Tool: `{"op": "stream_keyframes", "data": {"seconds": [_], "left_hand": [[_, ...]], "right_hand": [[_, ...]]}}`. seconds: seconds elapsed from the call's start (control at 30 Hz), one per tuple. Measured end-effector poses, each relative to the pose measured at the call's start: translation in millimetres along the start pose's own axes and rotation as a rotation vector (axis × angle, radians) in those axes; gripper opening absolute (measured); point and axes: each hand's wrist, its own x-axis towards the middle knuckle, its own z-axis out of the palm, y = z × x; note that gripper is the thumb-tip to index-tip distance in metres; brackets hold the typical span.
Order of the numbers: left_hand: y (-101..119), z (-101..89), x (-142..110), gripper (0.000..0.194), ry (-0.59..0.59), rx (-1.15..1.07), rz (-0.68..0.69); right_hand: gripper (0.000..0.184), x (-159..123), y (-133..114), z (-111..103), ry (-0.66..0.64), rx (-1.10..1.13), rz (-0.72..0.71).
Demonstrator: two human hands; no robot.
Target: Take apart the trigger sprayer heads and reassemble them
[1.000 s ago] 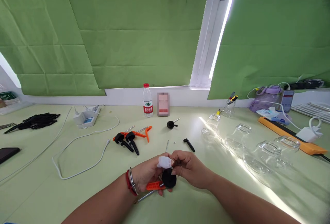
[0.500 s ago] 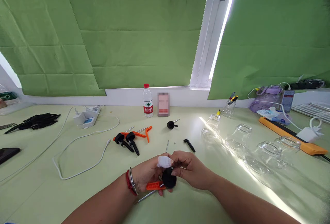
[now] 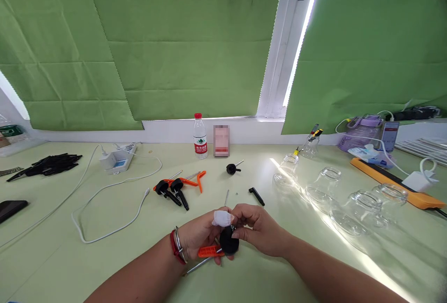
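Observation:
My left hand (image 3: 206,233), its thumb wrapped in white, is closed around a black round cap (image 3: 229,242) with an orange lever (image 3: 209,252). A thin metal rod (image 3: 199,265) sticks out below that hand, its other end hidden. My right hand (image 3: 258,228) pinches at the cap's upper edge, where a small shiny bit shows; what the fingertips hold is too small to make out. Beyond the hands lie a black nozzle-like piece (image 3: 256,196), another black cap with a rod (image 3: 231,169), and two black caps (image 3: 176,185) with orange levers.
Several clear glass jars (image 3: 363,205) stand at the right, beside an orange power strip (image 3: 398,184). A water bottle (image 3: 200,138) and a pink phone-like object (image 3: 221,141) stand at the back. A white cable (image 3: 111,184) and black strips (image 3: 49,164) lie left.

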Motion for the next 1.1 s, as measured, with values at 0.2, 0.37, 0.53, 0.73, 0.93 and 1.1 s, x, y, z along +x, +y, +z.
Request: {"op": "stream_keyframes", "data": {"seconds": [0.2,0.37,0.53,0.73,0.93,1.1], "left_hand": [[-0.2,0.3,-0.7,0.037,-0.005,-0.017,0.008],[0.5,1.1,-1.2,0.040,-0.004,-0.011,-0.007],[-0.1,0.1,-1.0,0.037,-0.011,-0.012,0.004],[-2.1,-3.3,0.6,0.036,-0.017,-0.009,-0.006],[-1.5,-2.7,0.8,0.034,-0.016,-0.014,-0.007],[-0.3,-1.0,0.4,0.033,-0.015,-0.012,-0.001]], "right_hand": [[0.012,0.4,0.6,0.8,0.016,0.035,0.058],[0.015,1.1,-4.2,1.2,0.004,0.012,0.031],[0.011,0.4,-4.6,1.5,0.022,0.034,0.065],[0.014,0.5,-2.6,2.4,0.013,0.029,0.053],[0.016,0.8,-1.4,2.7,0.006,0.043,0.050],[0.017,0.4,-1.5,2.3,-0.004,0.054,0.058]]}}
